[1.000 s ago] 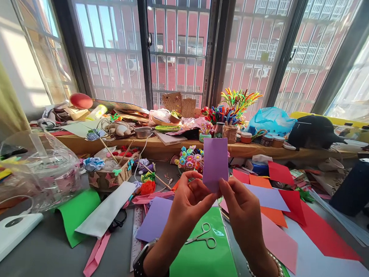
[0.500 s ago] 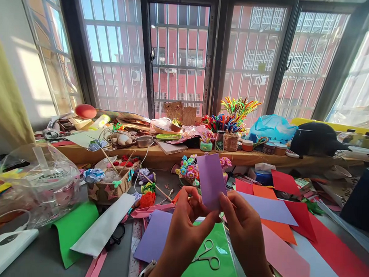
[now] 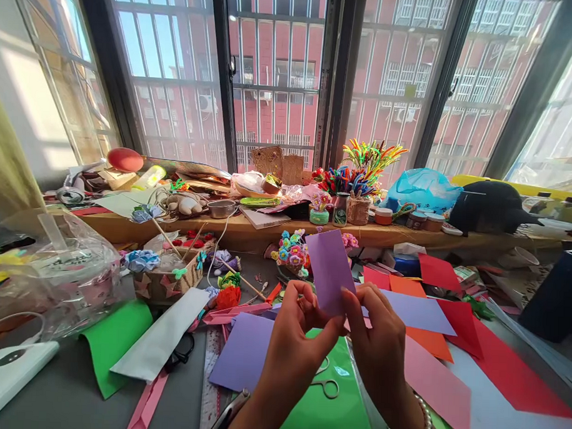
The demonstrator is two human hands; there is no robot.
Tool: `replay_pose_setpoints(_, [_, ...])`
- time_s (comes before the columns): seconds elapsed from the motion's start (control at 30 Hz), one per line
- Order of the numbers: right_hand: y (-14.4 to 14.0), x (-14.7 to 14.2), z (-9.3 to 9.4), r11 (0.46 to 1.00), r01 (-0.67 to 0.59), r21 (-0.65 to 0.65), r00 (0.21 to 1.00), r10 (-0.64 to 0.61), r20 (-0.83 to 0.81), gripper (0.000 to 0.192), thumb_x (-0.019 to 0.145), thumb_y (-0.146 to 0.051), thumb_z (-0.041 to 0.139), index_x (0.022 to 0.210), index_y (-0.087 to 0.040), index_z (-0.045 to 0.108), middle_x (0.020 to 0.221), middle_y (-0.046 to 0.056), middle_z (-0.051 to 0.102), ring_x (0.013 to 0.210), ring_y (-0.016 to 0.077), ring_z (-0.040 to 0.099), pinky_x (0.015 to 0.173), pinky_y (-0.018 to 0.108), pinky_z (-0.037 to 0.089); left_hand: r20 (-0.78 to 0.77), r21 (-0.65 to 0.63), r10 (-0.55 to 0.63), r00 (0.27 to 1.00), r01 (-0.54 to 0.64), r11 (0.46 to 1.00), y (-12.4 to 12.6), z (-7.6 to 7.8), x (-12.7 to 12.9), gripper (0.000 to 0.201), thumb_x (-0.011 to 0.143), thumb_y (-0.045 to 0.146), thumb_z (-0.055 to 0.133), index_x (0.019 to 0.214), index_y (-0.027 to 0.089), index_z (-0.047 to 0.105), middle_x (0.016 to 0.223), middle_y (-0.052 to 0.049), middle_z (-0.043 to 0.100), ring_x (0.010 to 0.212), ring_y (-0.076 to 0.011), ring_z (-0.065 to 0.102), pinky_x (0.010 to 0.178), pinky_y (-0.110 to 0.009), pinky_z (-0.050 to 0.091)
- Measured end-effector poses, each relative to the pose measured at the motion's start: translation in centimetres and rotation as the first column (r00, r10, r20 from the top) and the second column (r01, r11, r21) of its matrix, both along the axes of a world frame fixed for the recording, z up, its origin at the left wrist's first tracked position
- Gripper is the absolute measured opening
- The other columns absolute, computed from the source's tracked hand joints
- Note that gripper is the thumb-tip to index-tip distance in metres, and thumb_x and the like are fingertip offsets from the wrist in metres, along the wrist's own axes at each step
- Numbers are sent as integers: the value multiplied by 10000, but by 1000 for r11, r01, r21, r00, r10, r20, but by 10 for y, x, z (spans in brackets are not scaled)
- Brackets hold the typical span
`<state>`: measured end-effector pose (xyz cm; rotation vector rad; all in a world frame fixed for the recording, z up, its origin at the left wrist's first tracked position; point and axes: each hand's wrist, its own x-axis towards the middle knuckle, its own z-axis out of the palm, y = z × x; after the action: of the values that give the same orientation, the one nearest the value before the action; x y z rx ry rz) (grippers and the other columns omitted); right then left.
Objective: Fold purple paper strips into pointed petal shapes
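Note:
Between my two hands a small rectangle of purple paper (image 3: 330, 269) stands upright, tilted slightly to the left. My left hand (image 3: 297, 337) pinches its lower edge with thumb and fingers. At its lower right corner, my right hand (image 3: 378, 330) grips it between thumb and fingertips. Beneath my hands lies a green sheet (image 3: 326, 410) with small metal scissors (image 3: 329, 388) on it, partly hidden by my left hand. A larger purple sheet (image 3: 241, 354) rests left of my left wrist.
Red paper (image 3: 519, 366), a pink sheet (image 3: 437, 382) and a lavender sheet (image 3: 418, 312) overlap on the right. To the left lie a white paper strip (image 3: 162, 335), green paper (image 3: 117, 340) and a plastic bag (image 3: 78, 263). Crochet flowers (image 3: 291, 252) stand behind my hands.
Both hands keep hold of the purple paper. My view has tilted slightly downward or shifted, and my left hand covers more of the scissors.

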<state>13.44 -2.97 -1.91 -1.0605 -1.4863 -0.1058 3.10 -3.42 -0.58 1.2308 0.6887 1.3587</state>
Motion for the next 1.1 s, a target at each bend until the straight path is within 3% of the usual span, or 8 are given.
replay_pose_setpoints(0.1, [2,5,3,996,-40,-80,999,39,-22,264,835,-261,419,584,-180,429,553,-11,438,521,118,418,501,231,355,-11,-12,-9,1000,9,1000,2,2,-4,355,654,184,640,726,212,293,666,52,564,611,-106,562,612,-262,469])
replay_pose_setpoints(0.17, [4,9,8,969,-163,-183,985,148,-93,250,836,-296,414,625,-177,472,575,-7,481,537,119,458,507,228,382,-37,-28,-19,999,18,999,3,6,-9,357,653,179,643,746,211,300,628,63,549,615,-115,574,637,-281,471])
replay_pose_setpoints(0.3, [3,10,15,801,-512,-309,858,458,-235,180,789,-338,490,764,-178,570,786,36,596,720,153,560,611,243,454,-83,-39,-49,995,46,998,7,11,-18,372,649,203,656,804,207,318,562,82,497,623,-134,586,643,-290,467])
replay_pose_setpoints(0.4, [0,6,15,721,-615,-321,779,490,-391,158,777,-305,519,825,-185,609,788,33,614,723,157,573,628,254,470,-73,-17,-23,997,22,1000,10,9,-18,396,630,204,671,808,206,317,578,84,489,590,-111,562,621,-275,468])
replay_pose_setpoints(0.6, [-2,7,15,753,-554,-356,809,386,-444,173,749,-297,557,781,-176,676,698,31,626,707,173,564,641,273,444,-101,46,-8,995,13,999,8,7,-14,367,655,175,632,730,213,275,595,89,511,567,-96,565,582,-239,457])
replay_pose_setpoints(0.83, [-2,8,17,660,-662,-356,719,425,-549,186,725,-310,582,796,-180,695,710,23,654,688,161,566,623,248,439,-219,60,27,975,-14,998,5,14,-15,332,677,185,610,721,212,282,566,94,512,573,-110,597,566,-219,437])
replay_pose_setpoints(1.0, [2,17,19,764,-577,-288,735,333,-590,182,700,-323,603,761,-176,691,662,17,664,646,160,582,585,244,448,-339,21,-101,935,115,993,5,22,-35,271,670,217,644,799,197,406,623,37,598,648,-131,596,628,-255,447])
replay_pose_setpoints(1.1, [5,21,19,781,-564,-269,741,335,-582,195,695,-335,604,765,-175,691,640,19,662,628,159,586,573,249,454,-227,118,-53,972,81,990,-7,20,-74,339,654,329,657,943,237,505,519,58,553,513,-108,541,533,-236,441])
